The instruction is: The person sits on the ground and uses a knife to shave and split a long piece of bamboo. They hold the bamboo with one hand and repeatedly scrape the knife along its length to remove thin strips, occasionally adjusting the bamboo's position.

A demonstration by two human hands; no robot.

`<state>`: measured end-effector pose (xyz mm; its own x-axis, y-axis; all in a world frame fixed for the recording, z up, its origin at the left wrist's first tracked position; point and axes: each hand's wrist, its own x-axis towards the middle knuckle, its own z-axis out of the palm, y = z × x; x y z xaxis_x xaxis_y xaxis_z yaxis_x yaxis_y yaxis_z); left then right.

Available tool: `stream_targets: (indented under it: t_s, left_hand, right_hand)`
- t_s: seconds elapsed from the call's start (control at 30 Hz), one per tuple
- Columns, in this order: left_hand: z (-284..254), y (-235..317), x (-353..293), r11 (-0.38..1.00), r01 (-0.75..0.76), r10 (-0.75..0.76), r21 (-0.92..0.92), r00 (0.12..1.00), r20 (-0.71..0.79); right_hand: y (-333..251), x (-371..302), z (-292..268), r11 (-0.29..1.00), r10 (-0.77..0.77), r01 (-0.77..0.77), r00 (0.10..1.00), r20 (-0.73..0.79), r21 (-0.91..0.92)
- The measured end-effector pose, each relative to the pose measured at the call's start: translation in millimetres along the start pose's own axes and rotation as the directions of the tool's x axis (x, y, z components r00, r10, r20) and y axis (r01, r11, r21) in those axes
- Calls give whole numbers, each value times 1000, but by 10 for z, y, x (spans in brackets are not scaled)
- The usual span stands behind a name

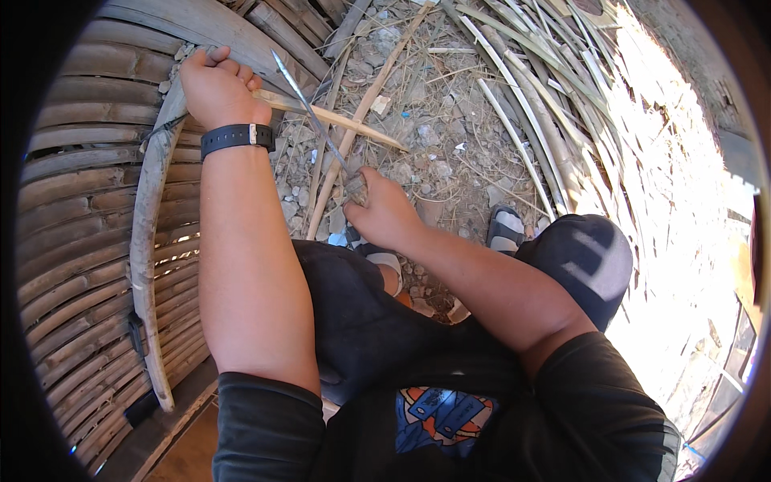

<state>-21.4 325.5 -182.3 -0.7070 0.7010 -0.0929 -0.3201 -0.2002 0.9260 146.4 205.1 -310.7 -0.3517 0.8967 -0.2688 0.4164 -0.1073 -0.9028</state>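
Observation:
At the upper left, my left hand [218, 88] is curled into a fist beside the slatted bamboo surface, a dark watch [238, 138] on its wrist. A pale, pointed bamboo stick [345, 121] sticks out of it toward the right; the fist covers the other end. My right hand [387, 210], near the middle, is closed round the handle [356, 189] of a long, thin-bladed knife [303, 98]. The blade slants up and to the left, its tip close to the left fist. In this view it crosses the stick; whether they touch I cannot tell.
Bamboo slats [88, 181] with a curved pole [147, 249] across them line the left side. Loose split bamboo strips [554, 136] are heaped at the upper right. Stones and dry straw cover the ground [442, 165]. My sandalled feet [506, 228] are below, between bent knees.

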Motion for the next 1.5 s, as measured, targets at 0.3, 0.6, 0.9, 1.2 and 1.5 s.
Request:
stream_targets:
  t_s: [0.3, 0.6, 0.9, 1.2, 1.5]
  left_hand:
    - [-332, 21, 179, 998, 64, -63, 7, 992, -105]
    - [-135, 9, 197, 995, 68, -62, -76, 995, 83]
    - [-141, -116, 230, 997, -51, 61, -62, 981, 186]
    - [10, -195, 63, 957, -265, 219, 120, 928, 302]
    - [62, -242, -69, 955, -273, 238, 112, 937, 254]
  right_hand:
    - [536, 11, 163, 998, 54, -51, 995, 79, -37]
    - [515, -22, 40, 997, -52, 52, 999, -1, 55]
    - [514, 82, 69, 968, 23, -24, 1000, 8, 248]
    - [-55, 137, -205, 993, -82, 87, 995, -55, 85]
    - [-23, 177, -331, 1000, 13, -12, 1000, 26, -28]
